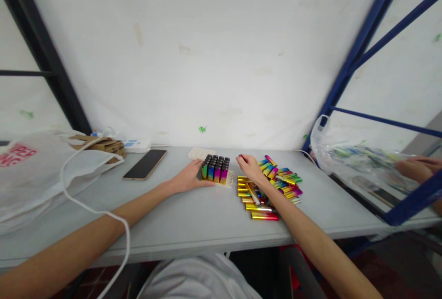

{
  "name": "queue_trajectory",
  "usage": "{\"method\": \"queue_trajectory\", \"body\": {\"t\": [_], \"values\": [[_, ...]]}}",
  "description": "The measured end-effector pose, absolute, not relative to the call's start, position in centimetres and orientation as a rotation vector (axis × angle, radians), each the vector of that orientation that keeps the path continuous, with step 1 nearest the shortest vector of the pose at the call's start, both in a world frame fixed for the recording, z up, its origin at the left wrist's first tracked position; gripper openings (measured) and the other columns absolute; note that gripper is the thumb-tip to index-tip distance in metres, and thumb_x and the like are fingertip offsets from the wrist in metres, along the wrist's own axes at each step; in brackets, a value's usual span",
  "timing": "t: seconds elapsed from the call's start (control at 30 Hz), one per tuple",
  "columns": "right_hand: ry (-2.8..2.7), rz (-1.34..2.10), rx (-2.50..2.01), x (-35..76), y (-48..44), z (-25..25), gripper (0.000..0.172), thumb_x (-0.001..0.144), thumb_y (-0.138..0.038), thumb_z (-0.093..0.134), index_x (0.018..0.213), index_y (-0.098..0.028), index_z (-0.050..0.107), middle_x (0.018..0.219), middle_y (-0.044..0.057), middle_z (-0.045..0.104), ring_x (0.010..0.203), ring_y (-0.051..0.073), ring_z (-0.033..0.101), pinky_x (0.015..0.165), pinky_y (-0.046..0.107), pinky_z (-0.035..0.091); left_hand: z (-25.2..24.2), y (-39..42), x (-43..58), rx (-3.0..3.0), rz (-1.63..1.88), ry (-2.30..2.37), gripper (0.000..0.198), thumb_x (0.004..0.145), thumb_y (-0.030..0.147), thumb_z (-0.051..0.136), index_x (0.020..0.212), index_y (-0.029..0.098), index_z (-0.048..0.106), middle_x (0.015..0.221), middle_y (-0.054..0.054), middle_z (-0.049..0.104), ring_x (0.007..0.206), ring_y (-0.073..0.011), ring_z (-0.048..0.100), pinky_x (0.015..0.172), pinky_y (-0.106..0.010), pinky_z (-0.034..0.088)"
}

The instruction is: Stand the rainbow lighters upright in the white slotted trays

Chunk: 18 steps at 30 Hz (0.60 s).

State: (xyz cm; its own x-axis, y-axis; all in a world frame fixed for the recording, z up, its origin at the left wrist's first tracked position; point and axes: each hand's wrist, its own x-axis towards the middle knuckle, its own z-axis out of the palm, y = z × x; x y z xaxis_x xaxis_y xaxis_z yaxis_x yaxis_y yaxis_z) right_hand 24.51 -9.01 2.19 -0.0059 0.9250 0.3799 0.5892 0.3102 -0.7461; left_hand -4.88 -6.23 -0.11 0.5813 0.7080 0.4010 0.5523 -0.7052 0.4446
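Note:
My left hand [189, 176] is curved round the left side of a block of upright lighters [216, 169], its thumb along the near side. These lighters have black tops and shiny rainbow bodies, and stand in rows in a pale plastic tray [229, 179] with free slots at its right end. To the right of the block, my right hand [250, 167] is closed, pinching a lighter [243, 157] of which only a small dark and red end shows. Under and beside my right forearm lies a loose pile of shiny multicoloured lighters [264, 208].
Another pale tray [197, 153] lies behind the block. Leftward are a phone [145, 164], a white plastic bag [41, 175], cardboard [100, 145] and a white cable [126, 234]. Rightward, a blue metal frame [340, 76] stands before a clear bag [362, 156] and another person's hand [416, 168].

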Motion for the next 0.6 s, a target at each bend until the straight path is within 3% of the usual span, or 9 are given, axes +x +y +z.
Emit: {"method": "queue_trajectory", "body": {"t": [0.13, 0.3, 0.47, 0.6], "values": [[-1.709, 0.475, -1.374, 24.7, -9.0, 2.3, 0.05, 0.091, -0.066, 0.048, 0.062, -0.027, 0.036, 0.061, -0.005, 0.03, 0.063, 0.014, 0.034, 0.061, 0.031, 0.024, -0.1, -6.3, -4.9, 2.544, 0.828, 1.025, 0.09, 0.077, 0.08, 0.085, 0.141, 0.019, 0.069, 0.135, -0.016, 0.074, 0.126, -0.0403, 0.068, 0.117, -0.051, 0.052], [-1.707, 0.437, -1.418, 24.8, -9.1, 2.2, 0.039, 0.09, -0.051, 0.047, 0.062, -0.027, 0.035, 0.06, -0.005, 0.028, 0.062, 0.014, 0.034, 0.06, 0.031, 0.021, 0.1, -6.4, -4.8, 2.532, 0.82, 1.025, 0.089, 0.078, 0.08, 0.084, 0.14, 0.018, 0.069, 0.135, -0.016, 0.074, 0.127, -0.0414, 0.067, 0.116, -0.052, 0.052], [-1.831, 0.455, -1.337, 25.2, -9.5, 2.7, 0.043, 0.097, -0.056, 0.048, 0.067, -0.025, 0.043, 0.062, -0.005, 0.04, 0.063, 0.015, 0.042, 0.061, 0.03, 0.029, 0.1, -6.3, -4.9, 2.548, 0.785, 1.025, 0.091, 0.079, 0.084, 0.081, 0.139, 0.017, 0.069, 0.135, -0.017, 0.073, 0.128, -0.0412, 0.066, 0.118, -0.052, 0.051], [-1.949, 0.509, -1.218, 26.1, -9.9, 3.4, 0.044, 0.107, -0.062, 0.046, 0.084, -0.025, 0.053, 0.069, -0.003, 0.057, 0.066, 0.017, 0.053, 0.068, 0.03, 0.042, 0.0, -6.3, -4.9, 2.543, 0.778, 1.037, 0.096, 0.079, 0.084, 0.08, 0.144, 0.015, 0.066, 0.139, -0.018, 0.072, 0.132, -0.0415, 0.065, 0.12, -0.051, 0.05]]}}
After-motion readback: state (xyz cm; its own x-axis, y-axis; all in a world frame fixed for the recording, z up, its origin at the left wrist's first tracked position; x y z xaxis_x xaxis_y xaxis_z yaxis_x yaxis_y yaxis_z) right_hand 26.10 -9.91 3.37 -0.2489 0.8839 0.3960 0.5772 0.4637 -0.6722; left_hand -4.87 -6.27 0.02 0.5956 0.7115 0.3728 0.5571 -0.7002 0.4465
